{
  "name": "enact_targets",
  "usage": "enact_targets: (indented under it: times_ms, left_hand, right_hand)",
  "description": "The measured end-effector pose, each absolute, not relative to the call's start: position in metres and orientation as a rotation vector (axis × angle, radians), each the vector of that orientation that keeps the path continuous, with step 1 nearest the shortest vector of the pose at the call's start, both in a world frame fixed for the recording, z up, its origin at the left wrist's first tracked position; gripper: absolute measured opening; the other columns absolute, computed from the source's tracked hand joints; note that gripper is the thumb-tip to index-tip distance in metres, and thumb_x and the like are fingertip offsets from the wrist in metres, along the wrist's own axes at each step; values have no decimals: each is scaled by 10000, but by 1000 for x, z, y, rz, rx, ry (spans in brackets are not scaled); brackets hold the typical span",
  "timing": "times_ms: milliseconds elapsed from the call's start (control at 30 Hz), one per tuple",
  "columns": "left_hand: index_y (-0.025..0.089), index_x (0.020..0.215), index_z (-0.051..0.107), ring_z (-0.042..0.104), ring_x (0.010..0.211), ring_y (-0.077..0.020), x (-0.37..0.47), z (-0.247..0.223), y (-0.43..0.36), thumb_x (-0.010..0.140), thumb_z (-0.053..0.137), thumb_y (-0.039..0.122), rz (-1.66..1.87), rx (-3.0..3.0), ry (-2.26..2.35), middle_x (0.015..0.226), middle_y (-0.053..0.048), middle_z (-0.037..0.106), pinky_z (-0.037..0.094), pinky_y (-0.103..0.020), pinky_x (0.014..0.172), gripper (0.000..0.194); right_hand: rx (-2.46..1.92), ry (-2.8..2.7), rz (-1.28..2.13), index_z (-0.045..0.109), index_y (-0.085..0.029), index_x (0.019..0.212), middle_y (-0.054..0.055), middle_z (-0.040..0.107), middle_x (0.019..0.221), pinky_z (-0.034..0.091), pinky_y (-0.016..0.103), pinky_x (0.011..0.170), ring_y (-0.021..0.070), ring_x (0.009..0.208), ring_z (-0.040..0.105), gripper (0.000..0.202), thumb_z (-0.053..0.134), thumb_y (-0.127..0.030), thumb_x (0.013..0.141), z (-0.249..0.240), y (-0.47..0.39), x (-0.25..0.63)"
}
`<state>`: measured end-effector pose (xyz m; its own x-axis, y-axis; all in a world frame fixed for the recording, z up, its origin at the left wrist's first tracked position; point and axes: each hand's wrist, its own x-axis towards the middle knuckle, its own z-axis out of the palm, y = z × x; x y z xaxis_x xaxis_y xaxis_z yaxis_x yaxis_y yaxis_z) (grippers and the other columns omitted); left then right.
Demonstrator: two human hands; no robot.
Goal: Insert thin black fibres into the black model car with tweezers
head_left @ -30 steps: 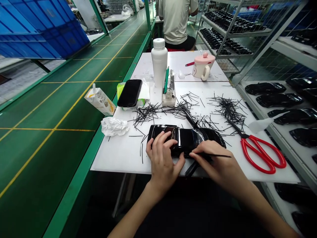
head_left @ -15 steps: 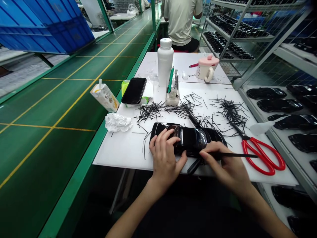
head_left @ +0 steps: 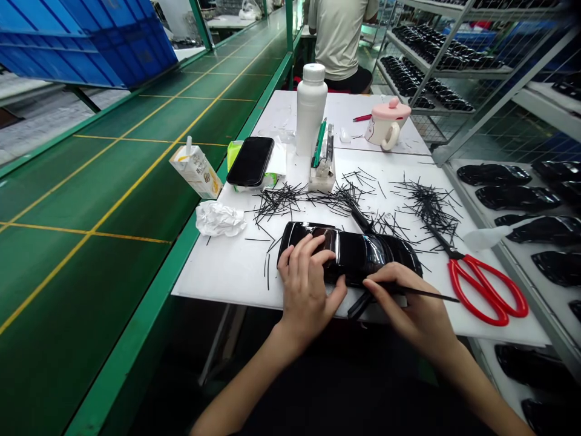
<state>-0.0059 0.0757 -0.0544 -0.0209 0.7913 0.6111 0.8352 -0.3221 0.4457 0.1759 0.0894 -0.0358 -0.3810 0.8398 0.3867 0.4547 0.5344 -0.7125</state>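
Observation:
A glossy black model car body (head_left: 354, 251) lies lengthwise on the white tabletop, near its front edge. My left hand (head_left: 306, 281) grips its left part, fingers over the roof and thumb against the near side. In a pinch at the car's near right side, my right hand (head_left: 413, 303) holds a slim, dark, pointed tool (head_left: 436, 295); its working tip is hidden, so I cannot tell its exact kind. Below the car, between my hands, a black strip-like piece (head_left: 360, 304) juts toward the table edge. Red-handled scissors (head_left: 488, 287) lie open-bladed or closed, I cannot tell, to the right.
Piles of thin black strips (head_left: 426, 206) lie behind the car. Farther back stand a white bottle (head_left: 311, 109), a lidded mug (head_left: 385, 127) and a phone (head_left: 251, 161). Crumpled tissue (head_left: 220, 218) and a drink carton (head_left: 197, 169) sit left, beside a green conveyor (head_left: 149, 200). Racks (head_left: 494, 242) hold car bodies.
The whole view has shifted slightly. The outer end of the slim tool has swung a little lower as my right hand tilts it; my left hand keeps its hold on the car body.

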Motion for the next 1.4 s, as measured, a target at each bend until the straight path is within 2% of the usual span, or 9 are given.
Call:
enact_targets:
  times_ms: [333,633,800,933,1000,1100,1267,1333,1400]
  left_hand:
    - [196,1071,519,530,1265,-267,-5,-55,76,803,662,233,-1282,-2148,-1790,1244,-120,636,279,-438,1106,305]
    - [198,1069,502,521,1270,-265,-7,-56,76,785,668,202,-1308,-2161,-1777,1246,-118,629,275,-443,1109,328]
    - [201,1065,496,521,1272,-269,-8,-55,75,804,643,196,-1299,-2170,-1774,1249,-117,627,283,-455,1110,300]
    - [196,1061,504,529,1269,-268,-9,-55,75,811,636,180,-1291,-2165,-1762,1236,-118,631,294,-452,1106,284]
    - [194,1062,508,530,1269,-268,-10,-54,76,819,630,178,-1294,-2160,-1753,1235,-120,631,303,-454,1103,272]
    - [195,1078,513,520,1281,-266,-12,-55,75,834,615,170,-1301,-2165,-1748,1248,-124,626,311,-455,1102,265]
    - [207,1100,529,502,1301,-245,-15,-60,73,850,583,156,-1359,-2141,-1753,1272,-103,622,319,-443,1114,261]
    - [212,1110,534,507,1300,-235,-15,-62,73,848,588,161,-1357,-2133,-1743,1274,-88,628,328,-434,1117,273]
    - [215,1116,538,517,1293,-234,-16,-62,73,843,595,167,-1348,-2128,-1738,1276,-83,632,346,-433,1113,283]
  right_hand:
    - [-1109,-2080,555,557,-212,882,24,621,791,446,300,677,165,738,555,87,561,-144,936,-28,89,167]
    - [-1103,-2193,442,532,-207,830,-8,582,688,390,293,586,143,594,502,120,525,-184,948,-24,97,159]
    - [-1112,-1903,605,554,-241,864,2,592,764,445,273,603,156,685,569,86,541,-199,937,-9,86,170]
    - [-1236,-1655,349,566,-257,840,21,599,775,439,305,609,186,704,576,85,581,-297,914,21,96,202]
    - [-1443,-1741,180,549,-250,789,18,598,692,416,335,610,193,625,560,189,540,-386,919,24,116,224]
    - [-1776,-2209,299,514,-245,708,0,537,529,323,310,490,194,485,502,283,514,-461,889,9,155,250]
    - [-1725,-2537,398,506,-224,541,26,578,499,256,281,466,193,464,512,269,671,-322,729,-7,208,255]
    - [-1630,-2553,411,560,-221,579,20,590,511,270,279,466,189,467,514,235,675,-347,741,2,226,238]
    - [-1503,-2516,448,636,-220,750,26,648,633,344,286,501,191,549,563,211,616,-417,823,12,247,208]
